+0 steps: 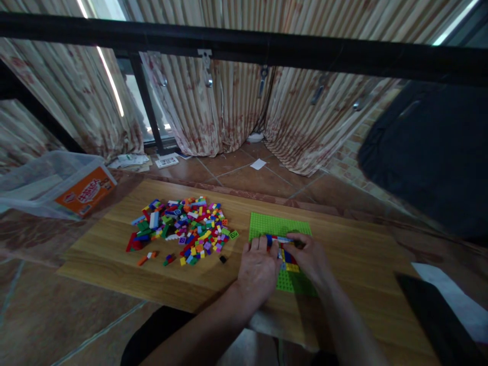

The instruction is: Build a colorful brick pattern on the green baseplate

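Note:
A green studded baseplate (pixel 280 222) lies on the wooden table, with a low build of coloured toy bricks (pixel 292 263) on it in blue, red, yellow and white. My left hand (pixel 259 264) rests over the left part of this build, fingers bent and gripping its edge near a blue brick. From the right, my right hand (pixel 309 254) closes thumb and fingers on the build's upper right side. Both hands cover much of the build, so the exact bricks under the fingertips are hidden.
Left of the baseplate spreads a pile of loose toy bricks (pixel 190 223), several strays near it. A clear plastic bin (pixel 49 183) with an orange label stands beyond the table's left end. A dark flat object (pixel 434 315) lies at right. A black bar (pixel 244 43) crosses above.

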`<state>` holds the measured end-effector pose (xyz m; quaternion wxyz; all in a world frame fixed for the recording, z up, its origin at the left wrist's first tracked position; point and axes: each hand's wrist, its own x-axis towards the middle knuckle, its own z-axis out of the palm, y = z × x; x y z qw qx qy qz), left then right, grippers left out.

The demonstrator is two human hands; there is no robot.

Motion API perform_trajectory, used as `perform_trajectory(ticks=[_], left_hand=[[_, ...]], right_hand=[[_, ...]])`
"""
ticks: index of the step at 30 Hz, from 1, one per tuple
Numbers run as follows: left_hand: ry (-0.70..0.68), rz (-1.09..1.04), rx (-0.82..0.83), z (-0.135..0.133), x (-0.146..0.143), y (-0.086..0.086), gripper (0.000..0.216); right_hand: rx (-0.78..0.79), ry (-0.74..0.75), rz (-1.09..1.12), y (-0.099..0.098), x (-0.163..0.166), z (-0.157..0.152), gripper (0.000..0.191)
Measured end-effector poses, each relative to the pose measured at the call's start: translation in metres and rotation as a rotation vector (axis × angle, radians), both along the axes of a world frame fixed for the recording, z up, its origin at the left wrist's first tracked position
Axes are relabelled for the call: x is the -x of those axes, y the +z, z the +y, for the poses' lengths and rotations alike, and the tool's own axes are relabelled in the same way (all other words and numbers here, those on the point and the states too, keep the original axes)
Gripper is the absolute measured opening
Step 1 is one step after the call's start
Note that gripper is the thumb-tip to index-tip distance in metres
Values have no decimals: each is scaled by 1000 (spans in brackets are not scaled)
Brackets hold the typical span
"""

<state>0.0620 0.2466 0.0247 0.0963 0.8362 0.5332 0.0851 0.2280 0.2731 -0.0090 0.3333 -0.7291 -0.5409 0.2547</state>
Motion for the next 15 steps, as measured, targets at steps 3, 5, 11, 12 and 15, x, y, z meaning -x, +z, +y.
perform_trajectory(ticks=[3,5,11,12,15], left_hand=[[1,2,7,0,0,0,42],[2,5,4,0,-1,-1,42],[2,-2,-14,0,0,-1,40],[5,-3,-10,0,0,-1,40],[11,-25,-1,-2,2,-2,41]], right_hand=[[4,-2,5,-1,0,1,39],[7,-4,13,-1,0,2,37],[-45,25,36,-6,1,2,41],[-52,27,39,-6,2,2,41],[-61,20,41,-7,3,1,41]])
